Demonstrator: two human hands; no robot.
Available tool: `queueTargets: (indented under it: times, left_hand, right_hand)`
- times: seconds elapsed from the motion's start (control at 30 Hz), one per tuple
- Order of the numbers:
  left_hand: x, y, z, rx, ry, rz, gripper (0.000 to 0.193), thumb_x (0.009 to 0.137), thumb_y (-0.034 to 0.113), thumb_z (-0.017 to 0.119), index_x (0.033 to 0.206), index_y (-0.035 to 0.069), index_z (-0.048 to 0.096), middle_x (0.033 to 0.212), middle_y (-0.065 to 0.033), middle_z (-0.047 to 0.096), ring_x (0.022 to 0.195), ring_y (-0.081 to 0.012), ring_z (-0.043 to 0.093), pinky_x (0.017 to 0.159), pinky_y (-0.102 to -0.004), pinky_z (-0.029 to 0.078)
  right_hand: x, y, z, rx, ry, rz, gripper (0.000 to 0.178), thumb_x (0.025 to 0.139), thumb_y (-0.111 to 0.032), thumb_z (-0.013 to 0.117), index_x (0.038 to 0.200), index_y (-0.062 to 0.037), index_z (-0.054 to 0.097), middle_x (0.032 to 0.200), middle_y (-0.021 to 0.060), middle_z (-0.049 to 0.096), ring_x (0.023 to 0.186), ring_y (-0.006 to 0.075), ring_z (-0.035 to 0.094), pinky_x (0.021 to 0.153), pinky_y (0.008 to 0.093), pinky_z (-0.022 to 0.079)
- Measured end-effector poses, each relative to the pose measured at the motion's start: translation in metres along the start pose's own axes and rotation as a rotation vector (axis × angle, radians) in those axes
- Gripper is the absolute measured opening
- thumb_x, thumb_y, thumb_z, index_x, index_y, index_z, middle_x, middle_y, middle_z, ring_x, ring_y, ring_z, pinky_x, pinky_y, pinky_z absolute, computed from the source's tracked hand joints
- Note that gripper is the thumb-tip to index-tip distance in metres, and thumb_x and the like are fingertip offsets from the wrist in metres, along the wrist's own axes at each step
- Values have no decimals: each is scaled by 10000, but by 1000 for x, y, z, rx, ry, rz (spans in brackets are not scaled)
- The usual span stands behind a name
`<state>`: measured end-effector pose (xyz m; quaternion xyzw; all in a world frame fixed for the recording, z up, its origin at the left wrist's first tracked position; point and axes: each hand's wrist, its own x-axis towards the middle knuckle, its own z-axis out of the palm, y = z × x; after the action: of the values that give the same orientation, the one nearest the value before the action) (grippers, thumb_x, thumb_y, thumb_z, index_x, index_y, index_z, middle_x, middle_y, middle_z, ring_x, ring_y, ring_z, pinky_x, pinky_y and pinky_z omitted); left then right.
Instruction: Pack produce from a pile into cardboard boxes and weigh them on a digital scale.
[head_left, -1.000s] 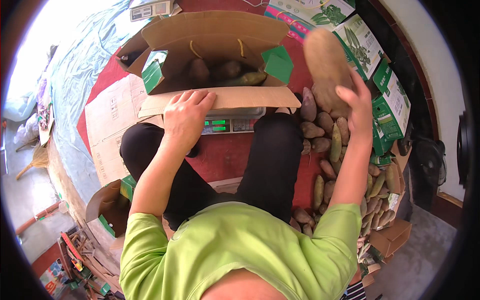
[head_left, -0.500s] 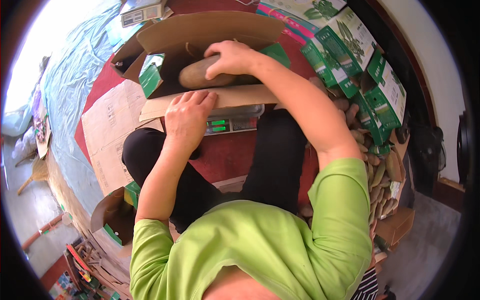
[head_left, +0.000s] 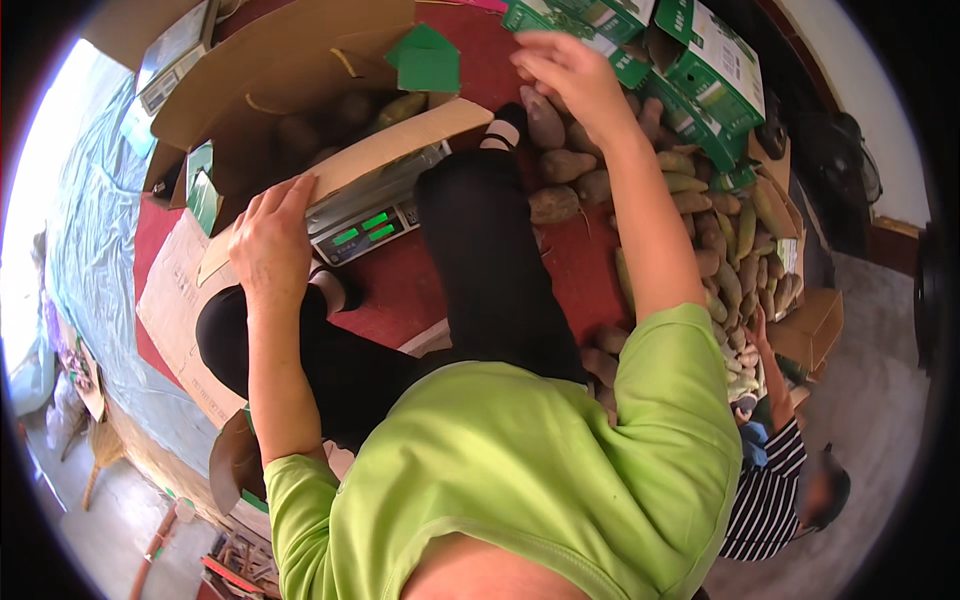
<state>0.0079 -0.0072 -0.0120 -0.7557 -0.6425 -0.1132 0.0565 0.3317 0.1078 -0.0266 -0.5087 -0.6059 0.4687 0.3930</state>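
Observation:
My left hand (head_left: 272, 240) grips the near flap (head_left: 385, 155) of a cardboard box (head_left: 290, 65), fingers over its face; the thumb is hidden. Inside the box lie several long vegetables, mostly in shadow, one of them a yellowish-green vegetable (head_left: 402, 110). A digital scale (head_left: 365, 232) with lit green displays shows beneath the flap. My right hand (head_left: 575, 75) is raised to the right of the box, fingers loosely apart and slightly blurred, with nothing visible in it. Close below it lie thick brown root-like vegetables (head_left: 543, 118) on the red floor covering.
A long pile of brown and green vegetables (head_left: 735, 240) stretches down my right side. Green-and-white cartons (head_left: 705, 75) stand beyond it. Another person in a striped shirt (head_left: 765, 500) reaches into the pile's near end. Flattened cardboard (head_left: 185, 300) and blue plastic sheeting (head_left: 85, 270) lie at left.
My right hand has let go of a large brown vegetable in the box and moved right, above the pile. My left hand stays on the flap. The view has swung right.

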Motion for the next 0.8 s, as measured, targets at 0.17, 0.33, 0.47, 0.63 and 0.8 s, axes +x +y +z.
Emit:
queueTargets:
  times: [0.17,0.33,0.47,0.63,0.8]
  left_hand:
    - [-1,3,2,20,-18,-32,284,806,84,513,1042,173,644,1014,18,641,938,-190,606,793,-333,481]
    - [-4,8,-2,42,-25,-74,245,840,113,529,1043,187,645,996,32,642,932,-192,607,750,-336,499]
    - [0,7,6,-37,17,-53,246,843,107,544,1042,201,654,1006,23,642,915,-206,615,738,-329,495]
    - [-4,5,6,21,31,-47,275,841,82,544,1059,210,655,1008,19,648,873,-195,631,699,-313,499]
    - [-1,4,10,7,22,-20,272,849,86,541,1066,206,653,999,23,650,849,-181,636,659,-290,499]
  right_hand:
    - [-97,130,-38,-22,241,412,299,857,-190,585,1137,-88,573,916,-3,628,801,87,580,654,228,454]
    - [-216,260,-18,-24,250,845,311,790,-131,614,1095,-73,591,854,28,641,691,120,613,522,244,477]
    - [-333,347,15,-244,-47,803,267,737,-150,637,977,-31,641,767,102,651,687,169,639,578,310,511]
    - [-366,339,77,-233,-111,945,288,694,-176,636,950,-45,656,807,137,670,739,253,659,690,347,511]
    - [-350,341,74,-249,-30,849,299,748,-172,627,979,18,631,755,119,654,721,205,635,655,329,495]
